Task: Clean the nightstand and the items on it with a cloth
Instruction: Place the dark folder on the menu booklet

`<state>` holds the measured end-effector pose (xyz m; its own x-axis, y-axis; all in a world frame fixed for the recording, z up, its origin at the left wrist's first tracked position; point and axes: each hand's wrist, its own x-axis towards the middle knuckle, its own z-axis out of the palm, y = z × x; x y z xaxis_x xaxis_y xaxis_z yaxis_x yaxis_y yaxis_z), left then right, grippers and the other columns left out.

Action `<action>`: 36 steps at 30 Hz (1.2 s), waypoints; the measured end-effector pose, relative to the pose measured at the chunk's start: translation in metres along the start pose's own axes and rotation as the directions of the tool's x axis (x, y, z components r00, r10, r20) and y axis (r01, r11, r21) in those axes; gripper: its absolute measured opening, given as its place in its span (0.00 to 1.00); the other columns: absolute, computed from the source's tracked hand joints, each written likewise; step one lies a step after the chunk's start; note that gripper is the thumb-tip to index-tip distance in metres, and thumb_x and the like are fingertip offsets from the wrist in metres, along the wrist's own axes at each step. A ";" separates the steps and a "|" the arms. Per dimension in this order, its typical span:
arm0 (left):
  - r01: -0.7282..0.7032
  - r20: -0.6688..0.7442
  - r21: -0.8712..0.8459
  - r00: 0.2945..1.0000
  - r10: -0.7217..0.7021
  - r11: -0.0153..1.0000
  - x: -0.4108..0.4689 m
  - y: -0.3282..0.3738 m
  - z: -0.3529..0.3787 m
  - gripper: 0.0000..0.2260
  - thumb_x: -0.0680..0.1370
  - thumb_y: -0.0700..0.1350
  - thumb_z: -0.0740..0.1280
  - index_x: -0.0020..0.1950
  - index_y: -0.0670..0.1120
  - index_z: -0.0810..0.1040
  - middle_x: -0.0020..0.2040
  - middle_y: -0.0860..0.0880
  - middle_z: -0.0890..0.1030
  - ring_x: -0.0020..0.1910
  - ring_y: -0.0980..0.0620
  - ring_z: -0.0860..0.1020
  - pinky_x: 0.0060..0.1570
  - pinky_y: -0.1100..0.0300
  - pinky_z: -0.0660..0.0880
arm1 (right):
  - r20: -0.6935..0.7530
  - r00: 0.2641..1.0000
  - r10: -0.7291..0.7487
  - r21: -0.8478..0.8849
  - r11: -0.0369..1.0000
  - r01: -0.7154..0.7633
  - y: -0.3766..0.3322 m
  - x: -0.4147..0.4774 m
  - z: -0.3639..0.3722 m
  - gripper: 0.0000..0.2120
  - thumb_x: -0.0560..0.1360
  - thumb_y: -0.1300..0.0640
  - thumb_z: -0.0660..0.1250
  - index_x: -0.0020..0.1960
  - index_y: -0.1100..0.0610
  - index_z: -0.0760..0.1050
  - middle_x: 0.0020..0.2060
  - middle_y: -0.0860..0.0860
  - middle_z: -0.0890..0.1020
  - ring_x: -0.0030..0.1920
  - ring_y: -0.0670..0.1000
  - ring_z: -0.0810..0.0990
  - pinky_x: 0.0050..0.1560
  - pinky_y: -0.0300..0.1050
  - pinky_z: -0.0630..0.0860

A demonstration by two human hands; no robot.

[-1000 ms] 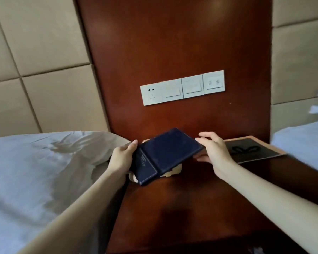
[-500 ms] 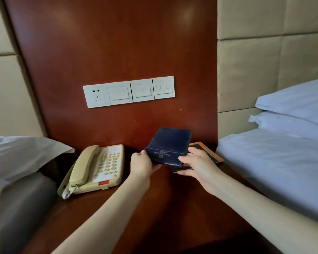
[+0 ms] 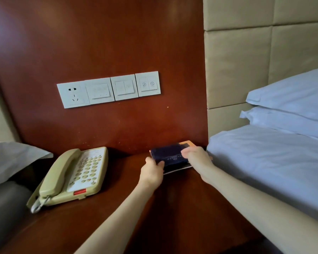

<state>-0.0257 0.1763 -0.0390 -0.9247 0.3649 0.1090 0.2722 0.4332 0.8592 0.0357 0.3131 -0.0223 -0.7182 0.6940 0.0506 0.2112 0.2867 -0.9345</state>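
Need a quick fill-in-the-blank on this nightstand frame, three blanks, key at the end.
1. The left hand and right hand both grip a folder coloured dark ____.
2. The telephone sits to the folder's ____.
3. The pillows stacked on the bed number ____.

Missing words: blue; left; two.
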 end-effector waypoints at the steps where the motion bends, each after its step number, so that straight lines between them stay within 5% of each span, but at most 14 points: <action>1: -0.016 0.021 0.033 1.000 0.015 0.999 0.003 -0.001 0.000 0.12 0.80 0.47 0.60 0.59 0.41 0.68 0.55 0.41 0.79 0.50 0.43 0.80 0.48 0.55 0.76 | 0.063 0.995 -0.071 -0.049 0.996 0.074 0.003 0.001 0.000 0.11 0.75 0.59 0.64 0.57 0.57 0.76 0.56 0.55 0.75 0.48 0.49 0.72 0.40 0.38 0.68; 4: -0.048 0.080 0.092 0.996 0.040 0.995 0.010 -0.002 -0.004 0.12 0.79 0.47 0.63 0.58 0.42 0.67 0.53 0.43 0.79 0.35 0.54 0.77 0.28 0.67 0.72 | 0.241 0.957 -0.164 -0.151 0.967 0.204 0.013 0.004 -0.003 0.15 0.75 0.56 0.65 0.62 0.50 0.74 0.64 0.53 0.71 0.58 0.51 0.71 0.52 0.40 0.70; 6: -0.061 0.118 0.131 0.992 0.046 0.989 0.013 -0.002 -0.009 0.14 0.77 0.48 0.66 0.57 0.44 0.66 0.49 0.46 0.78 0.32 0.56 0.77 0.26 0.68 0.73 | 0.284 0.946 -0.158 -0.215 0.951 0.223 0.018 0.007 -0.004 0.16 0.75 0.54 0.66 0.62 0.48 0.73 0.67 0.54 0.69 0.64 0.54 0.69 0.62 0.46 0.68; 9: -0.084 0.193 0.238 0.980 0.038 0.968 0.018 -0.001 -0.015 0.17 0.76 0.50 0.68 0.59 0.46 0.66 0.45 0.48 0.77 0.34 0.53 0.77 0.33 0.62 0.77 | 0.301 0.935 -0.188 -0.293 0.915 0.278 0.020 0.010 -0.007 0.17 0.76 0.52 0.65 0.64 0.48 0.71 0.68 0.53 0.69 0.65 0.54 0.69 0.60 0.46 0.67; 13: -0.190 0.266 0.408 0.960 0.083 0.893 0.020 0.000 -0.016 0.24 0.73 0.52 0.71 0.63 0.45 0.65 0.56 0.44 0.77 0.48 0.47 0.78 0.47 0.56 0.77 | 0.324 0.926 -0.192 -0.267 0.921 0.285 0.023 0.014 -0.012 0.17 0.76 0.54 0.65 0.64 0.48 0.71 0.66 0.50 0.70 0.63 0.50 0.69 0.54 0.41 0.66; 16: -0.235 0.287 0.464 0.952 0.106 0.854 0.020 0.001 -0.016 0.27 0.72 0.52 0.72 0.65 0.44 0.65 0.61 0.43 0.76 0.56 0.45 0.77 0.55 0.54 0.75 | 0.323 0.930 -0.176 -0.224 0.940 0.256 0.024 0.016 -0.013 0.18 0.74 0.54 0.68 0.62 0.49 0.72 0.63 0.50 0.73 0.62 0.51 0.71 0.61 0.45 0.70; 22: -0.292 0.285 0.511 0.945 0.161 0.809 0.013 0.001 -0.018 0.24 0.73 0.52 0.71 0.66 0.46 0.69 0.60 0.44 0.76 0.54 0.46 0.77 0.50 0.57 0.75 | 0.320 0.933 -0.164 -0.223 0.944 0.242 0.024 0.015 -0.012 0.18 0.71 0.55 0.70 0.60 0.49 0.73 0.60 0.50 0.74 0.60 0.51 0.72 0.62 0.48 0.71; 28: -0.329 0.239 0.620 0.944 0.227 0.712 -0.001 0.003 -0.016 0.20 0.76 0.49 0.67 0.64 0.45 0.63 0.59 0.42 0.75 0.55 0.42 0.77 0.54 0.47 0.77 | 0.305 0.942 -0.142 -0.267 0.937 0.227 0.024 0.008 -0.013 0.23 0.73 0.54 0.69 0.66 0.48 0.68 0.64 0.50 0.71 0.63 0.50 0.70 0.58 0.43 0.69; 36: -0.308 0.175 0.645 0.950 0.258 0.699 -0.019 0.001 -0.029 0.15 0.77 0.42 0.63 0.62 0.42 0.66 0.59 0.41 0.73 0.57 0.39 0.76 0.51 0.49 0.74 | 0.311 0.944 -0.111 -0.266 0.943 0.199 0.015 -0.009 -0.023 0.24 0.75 0.56 0.66 0.69 0.51 0.65 0.69 0.52 0.69 0.68 0.52 0.68 0.66 0.48 0.67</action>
<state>-0.0156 0.1463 -0.0255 -0.7619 0.6024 0.2379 0.6472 0.7221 0.2442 0.0608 0.3266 -0.0289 -0.9076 0.4176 0.0423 0.2327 0.5844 -0.7774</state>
